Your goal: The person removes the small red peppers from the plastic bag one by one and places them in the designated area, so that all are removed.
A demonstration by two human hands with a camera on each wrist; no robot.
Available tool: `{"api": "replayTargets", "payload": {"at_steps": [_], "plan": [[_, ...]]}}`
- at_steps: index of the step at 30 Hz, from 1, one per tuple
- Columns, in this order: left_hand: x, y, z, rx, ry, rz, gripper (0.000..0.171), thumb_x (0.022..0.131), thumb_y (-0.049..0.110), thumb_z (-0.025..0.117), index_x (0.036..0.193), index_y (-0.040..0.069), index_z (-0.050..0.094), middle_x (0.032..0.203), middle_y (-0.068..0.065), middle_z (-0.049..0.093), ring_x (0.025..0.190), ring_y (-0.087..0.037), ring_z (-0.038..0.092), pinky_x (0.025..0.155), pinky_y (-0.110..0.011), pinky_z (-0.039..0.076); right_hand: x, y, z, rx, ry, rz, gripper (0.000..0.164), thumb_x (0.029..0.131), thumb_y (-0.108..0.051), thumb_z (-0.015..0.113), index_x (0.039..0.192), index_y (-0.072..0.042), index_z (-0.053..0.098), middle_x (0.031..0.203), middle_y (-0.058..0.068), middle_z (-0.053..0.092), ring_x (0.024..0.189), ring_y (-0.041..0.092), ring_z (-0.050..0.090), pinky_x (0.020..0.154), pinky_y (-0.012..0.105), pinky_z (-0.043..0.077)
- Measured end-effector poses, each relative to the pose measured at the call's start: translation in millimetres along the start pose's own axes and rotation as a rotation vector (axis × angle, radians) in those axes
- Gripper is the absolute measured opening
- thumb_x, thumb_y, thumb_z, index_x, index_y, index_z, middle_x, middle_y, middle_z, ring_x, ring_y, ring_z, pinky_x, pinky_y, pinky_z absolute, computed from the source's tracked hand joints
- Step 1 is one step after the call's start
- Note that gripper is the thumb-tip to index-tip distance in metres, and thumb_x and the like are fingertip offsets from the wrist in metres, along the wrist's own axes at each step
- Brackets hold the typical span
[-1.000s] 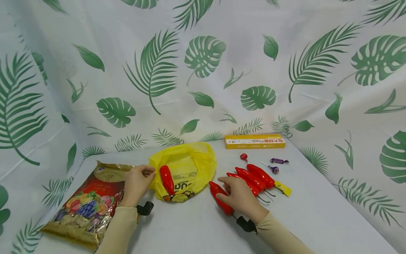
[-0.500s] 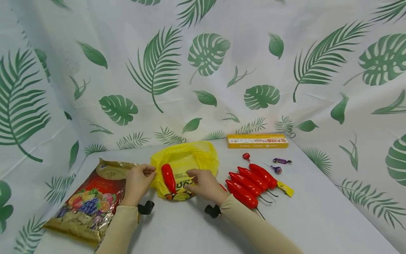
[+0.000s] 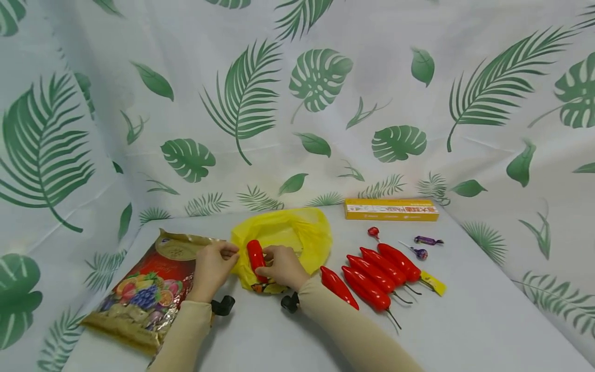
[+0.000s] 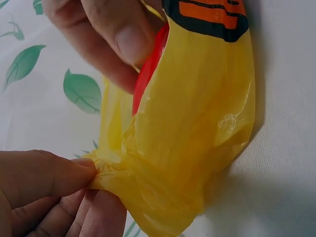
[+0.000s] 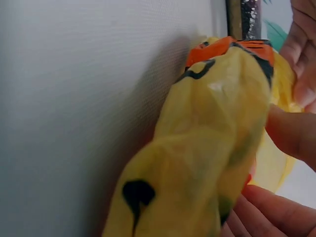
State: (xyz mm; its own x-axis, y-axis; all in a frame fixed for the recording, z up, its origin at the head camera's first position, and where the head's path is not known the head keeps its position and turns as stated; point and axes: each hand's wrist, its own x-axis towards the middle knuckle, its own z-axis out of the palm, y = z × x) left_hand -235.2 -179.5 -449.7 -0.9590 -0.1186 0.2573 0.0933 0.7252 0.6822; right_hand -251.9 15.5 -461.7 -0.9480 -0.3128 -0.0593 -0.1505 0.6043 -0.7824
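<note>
My left hand point(image 3: 211, 268) pinches the left rim of a yellow plastic bag point(image 3: 318, 232) between thumb and fingers; the left wrist view shows the gathered film point(image 4: 111, 173). The bag lies on its side on the white table, mouth spread. Inside it is a red chili pepper point(image 3: 255, 256). My right hand point(image 3: 283, 266) reaches over the bag's near edge and grips this pepper with thumb and fingers. In the right wrist view the bag's printed film point(image 5: 197, 123) hides most of the pepper. Several more red chili peppers point(image 3: 367, 289) lie in a row right of the bag.
A red and gold candy bag point(image 3: 149, 289) lies flat at left, beside my left forearm. At the back right stands a yellow pasta box point(image 3: 391, 210). Two lollipops point(image 3: 421, 253), a purple-wrapped candy point(image 3: 428, 241) and a yellow packet point(image 3: 433, 283) lie near the peppers.
My right hand has moved left from the loose peppers to the bag and taken hold of the pepper inside. My left hand stays at the bag's rim. The head view has shifted slightly.
</note>
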Motion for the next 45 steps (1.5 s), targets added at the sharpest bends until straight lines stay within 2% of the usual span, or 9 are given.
{"api": "replayTargets", "payload": {"at_steps": [5,14,22,29,36,41,45], "plan": [[-0.8,2.4,4.6,-0.014,-0.006,0.005,0.012,0.09,0.011,0.079,0.1,0.005,0.079,0.091,-0.01,0.079,0.08,-0.02,0.072,0.073,-0.035,0.063,5.3,-3.1,4.5,-0.004,0.028,0.049,0.056,0.089,-0.021,0.083,0.138,-0.003,0.063,0.119,0.013,0.075,0.097,0.021,0.069,0.087,0.039,0.064],[-2.3,5.1,6.4,-0.015,-0.021,-0.015,0.013,0.091,0.011,0.079,0.102,0.005,0.079,0.092,-0.01,0.078,0.08,-0.019,0.071,0.072,-0.034,0.063,4.4,-0.9,7.6,-0.002,0.072,0.055,0.054,0.088,-0.014,0.082,0.138,-0.002,0.063,0.112,0.013,0.075,0.095,0.021,0.068,0.086,0.04,0.064],[-3.5,5.0,6.0,-0.01,-0.008,-0.003,0.012,0.091,0.011,0.079,0.101,0.004,0.079,0.092,-0.011,0.078,0.08,-0.02,0.071,0.072,-0.034,0.063,-0.2,1.8,-3.2,0.094,0.11,0.062,0.058,0.089,-0.018,0.081,0.143,-0.009,0.06,0.119,0.01,0.073,0.097,0.02,0.069,0.083,0.036,0.065],[-6.0,4.3,6.1,-0.018,0.007,0.024,0.011,0.089,0.009,0.079,0.099,0.003,0.079,0.09,-0.012,0.078,0.079,-0.022,0.072,0.069,-0.033,0.061,-6.1,4.9,-20.6,0.104,0.115,0.067,0.057,0.089,-0.021,0.081,0.142,-0.01,0.062,0.122,0.01,0.073,0.101,0.022,0.07,0.083,0.038,0.065],[-4.4,4.8,4.0,-0.011,0.014,0.013,0.013,0.091,0.01,0.078,0.101,0.003,0.079,0.093,-0.013,0.078,0.083,-0.023,0.073,0.073,-0.037,0.062,-21.9,7.4,-37.7,0.089,0.094,0.084,0.051,0.09,-0.023,0.081,0.138,-0.01,0.067,0.123,0.009,0.074,0.105,0.023,0.066,0.089,0.04,0.064],[-4.5,4.8,2.4,-0.014,-0.002,0.02,0.014,0.091,0.011,0.077,0.103,0.003,0.079,0.094,-0.014,0.079,0.084,-0.024,0.073,0.072,-0.036,0.062,-46.9,12.1,-46.8,0.062,0.09,0.058,0.052,0.089,-0.02,0.081,0.137,-0.008,0.067,0.12,0.011,0.075,0.095,0.021,0.068,0.08,0.036,0.065],[-4.9,4.8,0.3,-0.01,0.013,0.025,0.013,0.091,0.01,0.077,0.102,0.003,0.079,0.093,-0.014,0.078,0.083,-0.025,0.073,0.071,-0.037,0.062,-70.4,19.5,-50.4,0.025,0.081,0.054,0.054,0.087,-0.019,0.082,0.137,-0.006,0.067,0.118,0.011,0.076,0.09,0.018,0.07,0.071,0.033,0.064]]}}
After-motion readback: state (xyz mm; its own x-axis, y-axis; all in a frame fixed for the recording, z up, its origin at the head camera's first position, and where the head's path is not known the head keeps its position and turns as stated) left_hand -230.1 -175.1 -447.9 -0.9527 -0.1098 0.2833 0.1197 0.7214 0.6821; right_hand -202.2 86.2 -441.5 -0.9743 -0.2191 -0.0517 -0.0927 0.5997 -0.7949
